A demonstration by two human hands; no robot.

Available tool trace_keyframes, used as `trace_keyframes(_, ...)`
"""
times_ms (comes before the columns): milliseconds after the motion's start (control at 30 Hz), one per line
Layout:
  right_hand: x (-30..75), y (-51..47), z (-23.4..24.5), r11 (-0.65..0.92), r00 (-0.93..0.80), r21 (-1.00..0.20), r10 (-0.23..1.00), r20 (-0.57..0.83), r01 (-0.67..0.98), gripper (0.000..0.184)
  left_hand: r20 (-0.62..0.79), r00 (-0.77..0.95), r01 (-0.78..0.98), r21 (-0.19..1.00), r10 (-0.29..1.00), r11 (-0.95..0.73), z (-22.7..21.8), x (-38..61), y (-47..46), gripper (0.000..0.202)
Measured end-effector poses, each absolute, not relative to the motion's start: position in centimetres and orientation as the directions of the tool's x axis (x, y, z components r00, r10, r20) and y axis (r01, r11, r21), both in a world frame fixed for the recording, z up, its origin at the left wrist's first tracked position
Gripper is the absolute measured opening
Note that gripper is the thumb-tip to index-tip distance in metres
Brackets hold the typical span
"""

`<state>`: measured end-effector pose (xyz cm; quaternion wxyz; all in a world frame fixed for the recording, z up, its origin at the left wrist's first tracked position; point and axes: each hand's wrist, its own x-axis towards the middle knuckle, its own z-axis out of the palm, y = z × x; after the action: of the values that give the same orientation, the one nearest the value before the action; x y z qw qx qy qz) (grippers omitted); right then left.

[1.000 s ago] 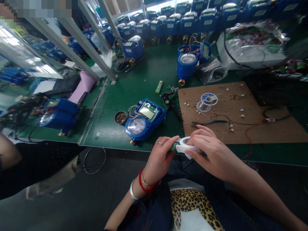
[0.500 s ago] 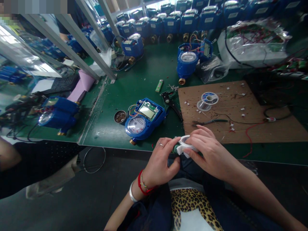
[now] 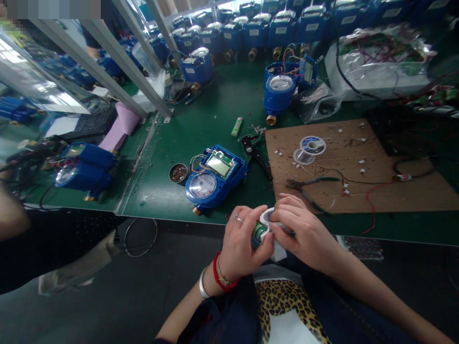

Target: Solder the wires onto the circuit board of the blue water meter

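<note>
My left hand (image 3: pixel 244 243) and my right hand (image 3: pixel 304 234) meet just in front of the green bench edge, above my lap. Between them is a small green part (image 3: pixel 258 231) and a roll of white tape (image 3: pixel 268 220). My left fingers pinch the green part, with a ring on one finger and red and silver bracelets on the wrist. My right fingers are curled over the tape roll, and a white strip of tape hangs below it. An opened blue water meter (image 3: pixel 212 177) lies on the bench a little ahead of my left hand.
A cardboard sheet (image 3: pixel 376 181) carries solder spools (image 3: pixel 310 146), pliers (image 3: pixel 308 184) and wire scraps. A small tin (image 3: pixel 178 173), wire strippers (image 3: pixel 255 150) and a green lighter (image 3: pixel 236 126) lie nearby. Rows of blue meters fill the back. Another person's arm (image 3: pixel 10 215) shows at the left.
Both hands have drawn back toward my body and lower. The tape roll has tipped up on edge, and my left thumb now presses closer against the green part.
</note>
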<state>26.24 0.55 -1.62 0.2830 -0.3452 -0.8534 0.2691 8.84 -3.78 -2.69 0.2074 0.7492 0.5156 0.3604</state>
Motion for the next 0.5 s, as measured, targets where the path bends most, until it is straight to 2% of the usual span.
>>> trace_keyframes(200, 25.7, 0.6, -2.4, 0.571, -0.559, -0.729, 0.768, 0.312, 0.377, 0.014, 0.509, 0.268, 0.645, 0.536, 0.818, -0.545, -2.6, 8.6, -3.7, 0.048)
trace_keyframes(400, 25.7, 0.5, -2.1, 0.622, -0.591, -0.712, 0.722, 0.36, 0.325, 0.015, 0.624, 0.3, 0.592, 0.471, 0.721, -0.654, -1.9, 8.1, -3.7, 0.048)
trace_keyframes(500, 25.4, 0.2, -1.4, 0.629, -0.597, -0.717, 0.711, 0.372, 0.302, 0.015, 0.638, 0.304, 0.545, 0.493, 0.707, -0.679, -1.9, 7.7, -3.7, 0.047)
